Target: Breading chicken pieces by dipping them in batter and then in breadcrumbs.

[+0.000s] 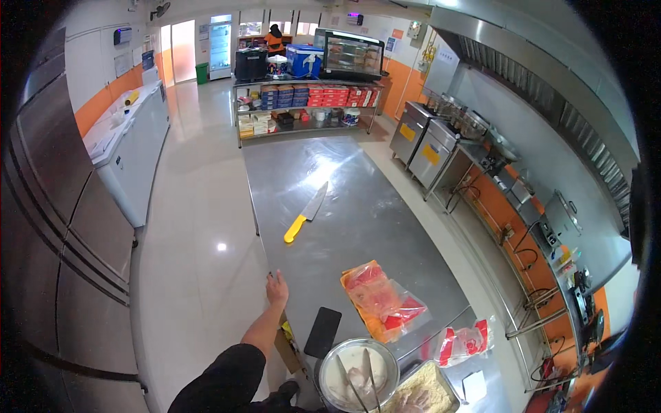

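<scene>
My left hand (278, 289) rests at the left edge of the steel table (356, 217), fingers a little apart, with no object seen in it. My right hand is out of view. Before me stands a round metal bowl (323, 379) of whitish batter, with a pale, raw-looking piece of meat (357, 379) in it. Metal tongs (373, 381) reach into the bowl from the bottom of the picture, their arms spread around the piece. Beside it, a metal tray (455, 396) holds yellowish crumbs (426, 384) and a coated piece (415, 400), partly cut off below.
A yellow-handled chef's knife (305, 214) lies mid-table. Nearer are a black flat slab (323, 332), plastic bags on an orange cloth (379, 330), and a red-and-clear bag (465, 343). Fryers (428, 147) line the right; chest freezers (139, 155) the left. A person (274, 40) is far back.
</scene>
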A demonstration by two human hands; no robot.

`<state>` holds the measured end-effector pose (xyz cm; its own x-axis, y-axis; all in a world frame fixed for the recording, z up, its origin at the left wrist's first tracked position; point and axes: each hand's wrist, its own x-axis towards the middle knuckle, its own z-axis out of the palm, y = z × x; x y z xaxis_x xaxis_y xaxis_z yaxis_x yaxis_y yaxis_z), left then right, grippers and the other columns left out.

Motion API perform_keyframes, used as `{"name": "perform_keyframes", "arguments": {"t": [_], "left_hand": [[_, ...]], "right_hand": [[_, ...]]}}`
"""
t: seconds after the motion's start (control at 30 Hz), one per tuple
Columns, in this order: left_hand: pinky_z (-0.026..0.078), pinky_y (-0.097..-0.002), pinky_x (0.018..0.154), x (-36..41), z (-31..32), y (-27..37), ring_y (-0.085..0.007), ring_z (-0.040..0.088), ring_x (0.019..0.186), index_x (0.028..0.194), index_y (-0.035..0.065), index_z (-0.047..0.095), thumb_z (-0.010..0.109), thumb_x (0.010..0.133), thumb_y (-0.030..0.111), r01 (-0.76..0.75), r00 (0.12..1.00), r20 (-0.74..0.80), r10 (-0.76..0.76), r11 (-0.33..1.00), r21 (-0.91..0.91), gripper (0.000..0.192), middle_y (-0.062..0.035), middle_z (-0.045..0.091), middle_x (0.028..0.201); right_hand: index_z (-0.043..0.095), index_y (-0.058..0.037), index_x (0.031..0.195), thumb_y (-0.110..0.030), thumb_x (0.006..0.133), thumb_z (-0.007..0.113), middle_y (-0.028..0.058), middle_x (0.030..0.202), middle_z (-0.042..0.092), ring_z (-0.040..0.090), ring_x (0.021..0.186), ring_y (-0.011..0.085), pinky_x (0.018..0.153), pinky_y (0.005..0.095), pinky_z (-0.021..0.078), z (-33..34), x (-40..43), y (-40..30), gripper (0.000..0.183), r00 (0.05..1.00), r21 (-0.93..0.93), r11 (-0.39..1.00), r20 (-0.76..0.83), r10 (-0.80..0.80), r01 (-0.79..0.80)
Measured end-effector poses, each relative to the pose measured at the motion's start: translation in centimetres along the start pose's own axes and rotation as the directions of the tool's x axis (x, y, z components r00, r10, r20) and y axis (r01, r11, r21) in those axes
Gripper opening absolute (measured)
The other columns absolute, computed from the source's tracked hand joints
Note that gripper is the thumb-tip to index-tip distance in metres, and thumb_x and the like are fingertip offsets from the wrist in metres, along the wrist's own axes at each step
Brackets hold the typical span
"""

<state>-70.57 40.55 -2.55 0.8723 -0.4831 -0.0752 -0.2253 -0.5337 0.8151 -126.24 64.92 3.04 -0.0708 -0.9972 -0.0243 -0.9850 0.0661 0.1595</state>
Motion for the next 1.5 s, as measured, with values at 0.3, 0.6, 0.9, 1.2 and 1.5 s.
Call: {"name": "perform_keyframes", "arguments": {"t": [0.3,0.6,0.9,1.2,1.5], "left_hand": [[0.039,-0.0444,0.096,-1.5,-1.0,3.1,-0.0410,0.048,0.112,0.131,-0.0023,0.036,0.033,0.092,0.052,0.125,0.985,0.125,-0.123,0.992,-0.016,0.067,-0.0296,0.047,0.124],[0.036,-0.0412,0.099,-0.7,-1.4,-5.2,-0.0378,0.046,0.116,0.130,-0.0031,0.037,0.027,0.093,0.050,-0.087,0.799,0.452,0.396,0.820,-0.565,0.065,-0.0232,0.042,0.132],[0.047,-0.0496,0.082,-17.5,-19.8,-33.8,-0.0377,0.057,0.097,0.120,-0.0080,0.045,0.038,0.090,0.054,0.485,0.613,0.637,-0.467,0.859,0.163,0.069,-0.0241,0.056,0.109],[0.049,-0.0531,0.071,-28.6,-25.6,-36.2,-0.0375,0.059,0.087,0.117,-0.0054,0.048,0.036,0.088,0.060,0.787,0.443,0.588,-0.677,0.608,0.106,0.073,-0.0221,0.059,0.101],[0.052,-0.0433,0.061,-27.5,-17.6,-25.1,-0.0317,0.063,0.075,0.120,0.0008,0.047,0.026,0.087,0.068,0.435,0.611,0.764,-0.207,0.894,-0.106,0.078,-0.0208,0.060,0.096]], "right_hand": [[0.007,-0.0206,0.145,-0.055,0.089,0.036,0.0166,0.149,0.016,0.019,0.134,0.0414,0.104,0.0626,0.0155,4.9,0.2,2.3,0.072,0.983,-0.145,0.989,-0.175,-0.055,0.029],[0.037,-0.0181,0.122,-0.054,0.084,0.047,0.0153,0.117,0.043,0.042,0.107,0.0342,0.087,0.0497,0.0329,0.8,2.4,5.6,0.053,0.988,0.126,0.987,0.104,-0.114,0.100],[0.070,-0.0147,0.085,-0.063,0.066,0.065,0.0097,0.073,0.067,0.064,0.064,0.0244,0.060,0.0368,0.0507,-6.5,4.7,7.8,0.051,0.953,0.333,0.936,0.230,-0.195,0.112],[0.068,-0.0100,0.083,-0.055,0.069,0.067,0.0102,0.078,0.066,0.063,0.071,0.0245,0.064,0.0363,0.0484,-5.4,5.0,6.4,0.047,0.874,0.468,0.829,0.207,-0.439,0.305],[0.067,-0.0122,0.098,-0.038,0.072,0.072,0.0050,0.091,0.067,0.062,0.085,0.0232,0.077,0.0362,0.0487,10.1,8.5,15.4,0.037,0.843,0.438,0.729,-0.156,-0.515,0.526]]}}
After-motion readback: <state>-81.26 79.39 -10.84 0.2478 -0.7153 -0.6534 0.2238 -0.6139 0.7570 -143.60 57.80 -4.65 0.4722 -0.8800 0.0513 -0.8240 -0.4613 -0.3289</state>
